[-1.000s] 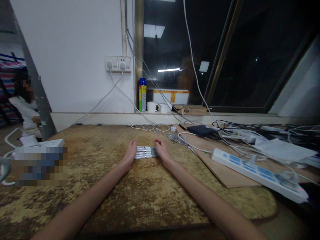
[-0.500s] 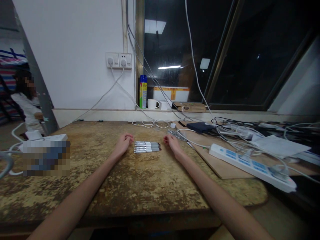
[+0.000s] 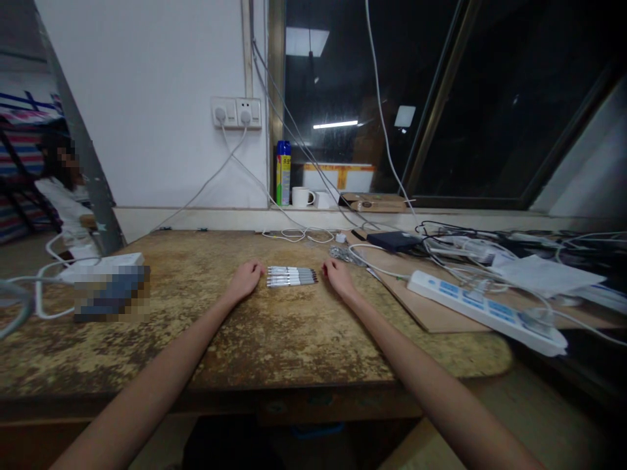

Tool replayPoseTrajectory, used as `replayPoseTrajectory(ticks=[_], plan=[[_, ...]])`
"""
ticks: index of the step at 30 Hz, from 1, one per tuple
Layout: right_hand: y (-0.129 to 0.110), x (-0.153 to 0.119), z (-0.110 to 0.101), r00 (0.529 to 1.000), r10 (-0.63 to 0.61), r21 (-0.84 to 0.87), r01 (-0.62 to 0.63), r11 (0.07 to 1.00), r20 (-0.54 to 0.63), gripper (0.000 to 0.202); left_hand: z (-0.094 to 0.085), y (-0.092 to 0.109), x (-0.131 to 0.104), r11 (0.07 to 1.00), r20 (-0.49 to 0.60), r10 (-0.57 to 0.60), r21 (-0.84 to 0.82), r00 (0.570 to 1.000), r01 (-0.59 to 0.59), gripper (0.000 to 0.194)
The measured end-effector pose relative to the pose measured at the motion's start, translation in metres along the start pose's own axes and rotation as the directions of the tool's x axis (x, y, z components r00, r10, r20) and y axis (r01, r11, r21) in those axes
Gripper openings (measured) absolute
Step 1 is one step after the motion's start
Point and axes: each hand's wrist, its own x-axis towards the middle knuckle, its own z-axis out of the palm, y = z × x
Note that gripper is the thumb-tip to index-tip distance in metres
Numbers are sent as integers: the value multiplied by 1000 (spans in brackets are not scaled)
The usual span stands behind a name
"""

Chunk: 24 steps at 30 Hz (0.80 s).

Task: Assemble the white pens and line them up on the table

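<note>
Several white-and-grey pens lie side by side in a neat row on the worn wooden table, their dark ends pointing right. My left hand rests on the table just off the row's left end, fingers curled in, with nothing seen in it. Beside the right end, a small gap from the dark ends, lies my right hand. Its fingers are also curled and no object shows in them. Both forearms reach in from the bottom of the view.
At right, a white power strip with plugs sits on a brown board among tangled cables and a black box. A spray can and white mug stand on the sill. A person is at far left.
The view has tilted slightly down and turned a little left. The fingers of both hands look more curled in than before. The pens lie in the same row.
</note>
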Motion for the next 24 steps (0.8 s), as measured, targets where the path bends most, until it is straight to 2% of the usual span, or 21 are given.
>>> replayPoseTrajectory(ticks=[24], plan=[[2,1,-1,1000,8,6,-8,1000,10,31,-1,0,-2,997,17,5,83,1000,-6,27]])
